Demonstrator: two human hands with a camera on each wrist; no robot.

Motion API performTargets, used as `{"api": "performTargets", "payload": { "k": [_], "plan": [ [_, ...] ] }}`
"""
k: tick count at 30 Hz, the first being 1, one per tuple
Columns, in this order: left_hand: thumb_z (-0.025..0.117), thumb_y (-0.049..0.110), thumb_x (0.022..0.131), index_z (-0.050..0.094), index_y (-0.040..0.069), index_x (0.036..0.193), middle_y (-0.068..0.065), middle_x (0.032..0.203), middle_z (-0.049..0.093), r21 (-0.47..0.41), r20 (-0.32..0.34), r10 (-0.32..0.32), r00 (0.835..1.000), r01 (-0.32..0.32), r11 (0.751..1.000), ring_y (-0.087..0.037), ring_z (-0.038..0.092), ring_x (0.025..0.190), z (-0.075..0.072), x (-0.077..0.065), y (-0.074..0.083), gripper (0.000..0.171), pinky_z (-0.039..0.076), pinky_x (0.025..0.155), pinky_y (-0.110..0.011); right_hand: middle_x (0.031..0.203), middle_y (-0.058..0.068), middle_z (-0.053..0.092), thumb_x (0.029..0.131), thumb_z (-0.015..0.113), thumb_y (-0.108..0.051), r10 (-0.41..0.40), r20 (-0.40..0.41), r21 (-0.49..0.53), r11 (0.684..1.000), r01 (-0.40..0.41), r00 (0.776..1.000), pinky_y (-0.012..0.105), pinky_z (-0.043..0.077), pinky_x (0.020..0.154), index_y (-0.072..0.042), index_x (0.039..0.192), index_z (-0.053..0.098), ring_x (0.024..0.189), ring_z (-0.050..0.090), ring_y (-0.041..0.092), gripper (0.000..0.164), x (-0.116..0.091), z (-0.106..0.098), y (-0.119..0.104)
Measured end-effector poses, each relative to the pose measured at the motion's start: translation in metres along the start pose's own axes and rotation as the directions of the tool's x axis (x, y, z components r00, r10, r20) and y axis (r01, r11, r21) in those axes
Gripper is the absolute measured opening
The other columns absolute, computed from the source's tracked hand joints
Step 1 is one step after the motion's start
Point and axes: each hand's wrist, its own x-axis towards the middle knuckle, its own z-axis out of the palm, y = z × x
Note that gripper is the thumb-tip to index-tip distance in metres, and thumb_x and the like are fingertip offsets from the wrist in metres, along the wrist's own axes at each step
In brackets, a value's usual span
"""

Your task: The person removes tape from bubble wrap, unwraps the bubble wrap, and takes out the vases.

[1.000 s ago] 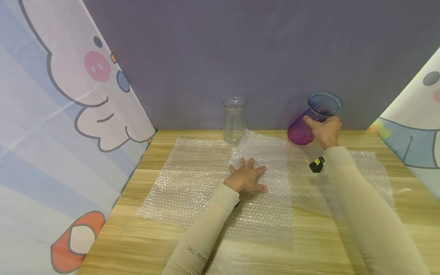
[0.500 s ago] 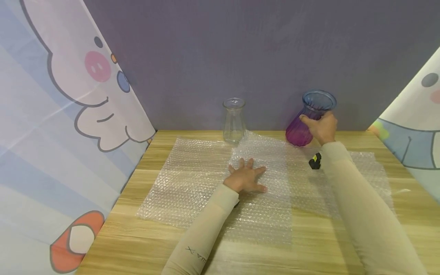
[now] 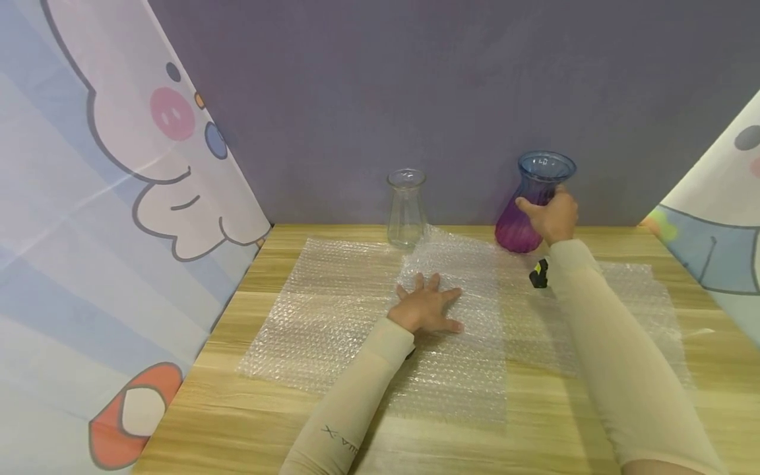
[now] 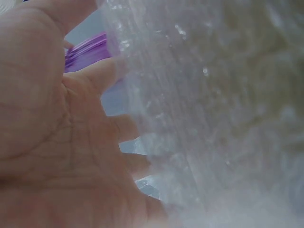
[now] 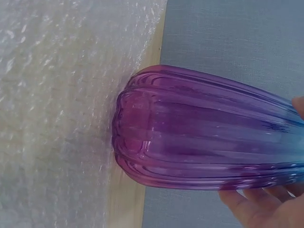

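My right hand grips a ribbed glass vase, purple below and blue at its flared rim, around the neck. The vase leans slightly to the right, its base by the table's back edge. In the right wrist view the vase fills the middle, with fingers curled under its side. My left hand rests with spread fingers on the overlapping bubble wrap sheets. From the left wrist, the palm shows beside blurred bubble wrap.
A clear glass vase stands upright at the back, left of the purple one. Behind the wooden table rises a grey wall. Cartoon-printed cloth hangs along the left, and more on the right.
The purple and blue vase has tipped more upright, its rim moving left and up along with my right hand. My left hand has stayed in place on the bubble wrap.
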Motion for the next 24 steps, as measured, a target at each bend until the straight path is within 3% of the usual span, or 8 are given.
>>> {"api": "performTargets", "payload": {
  "k": [24],
  "plan": [
    [0.067, 0.068, 0.086, 0.027, 0.048, 0.159, -0.009, 0.173, 0.007, 0.005, 0.011, -0.003, 1.0, 0.002, 1.0, -0.046, 0.004, 0.158, -0.0011, 0.0005, 0.0003, 0.085, 0.013, 0.115, -0.082, 0.152, 0.032, 0.046, 0.091, 0.071, -0.052, 0.015, -0.001, -0.037, 0.999, -0.015, 1.0, 0.061, 0.034, 0.12, 0.006, 0.151, 0.039, 0.142, 0.042, 0.053, 0.09, 0.0075, 0.0046, 0.0013]
  ]
}}
